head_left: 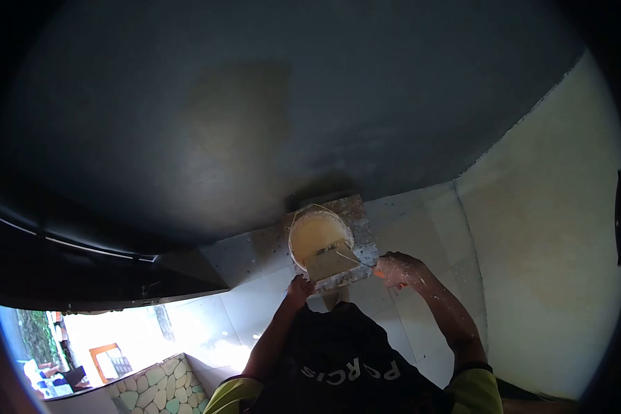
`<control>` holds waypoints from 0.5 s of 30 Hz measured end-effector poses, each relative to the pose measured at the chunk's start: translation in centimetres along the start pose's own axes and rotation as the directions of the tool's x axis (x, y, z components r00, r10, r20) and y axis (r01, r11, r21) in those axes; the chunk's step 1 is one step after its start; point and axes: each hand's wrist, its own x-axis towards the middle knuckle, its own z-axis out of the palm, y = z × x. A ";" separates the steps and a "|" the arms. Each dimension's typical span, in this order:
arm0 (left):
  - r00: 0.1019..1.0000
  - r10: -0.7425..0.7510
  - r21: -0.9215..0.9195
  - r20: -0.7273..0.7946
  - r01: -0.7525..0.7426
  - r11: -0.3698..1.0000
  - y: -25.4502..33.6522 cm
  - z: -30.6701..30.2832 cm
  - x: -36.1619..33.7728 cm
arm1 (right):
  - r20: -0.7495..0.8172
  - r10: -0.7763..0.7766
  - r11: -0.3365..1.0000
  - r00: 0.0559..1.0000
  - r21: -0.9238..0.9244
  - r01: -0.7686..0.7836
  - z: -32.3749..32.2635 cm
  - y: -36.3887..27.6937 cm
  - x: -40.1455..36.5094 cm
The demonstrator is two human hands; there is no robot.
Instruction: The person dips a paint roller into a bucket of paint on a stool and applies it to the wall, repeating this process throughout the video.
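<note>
A round bucket (303, 234) of beige paint stands on a stained board (355, 214), its thin wire handle resting up over the far rim. Across the bucket's near side lies a flat beige panel (328, 265). My right hand (399, 269) is closed around the orange handle of a paint roller (357, 259); its wire frame reaches left to the panel, where the roller head is hard to make out. My left hand (299, 288) is closed at the panel's near left corner. Pale splashes mark my right hand and forearm.
A dark grey wall (366, 90) with a lighter patch rises ahead. To the right is a cream wall (552, 207). Pale tiles (421, 241) cover the floor. A bright opening lies at lower left, beside a stone-patterned surface (159, 386).
</note>
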 end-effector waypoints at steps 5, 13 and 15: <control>0.979 -0.054 0.014 0.196 0.052 0.999 -0.1 -3.5 3.2 | -0.239 -0.140 0.983 0.961 -0.147 0.106 1.5 -0.2 -4.6; 0.997 -0.079 -0.041 0.007 0.079 0.996 1.2 0.3 -0.8 | -0.173 -0.091 0.990 0.981 -0.123 0.071 1.6 -1.4 -6.8; 0.995 -0.087 -0.044 0.038 0.089 0.995 1.3 -0.1 -0.6 | -0.142 -0.072 0.989 0.987 -0.137 0.052 2.4 -1.6 -3.0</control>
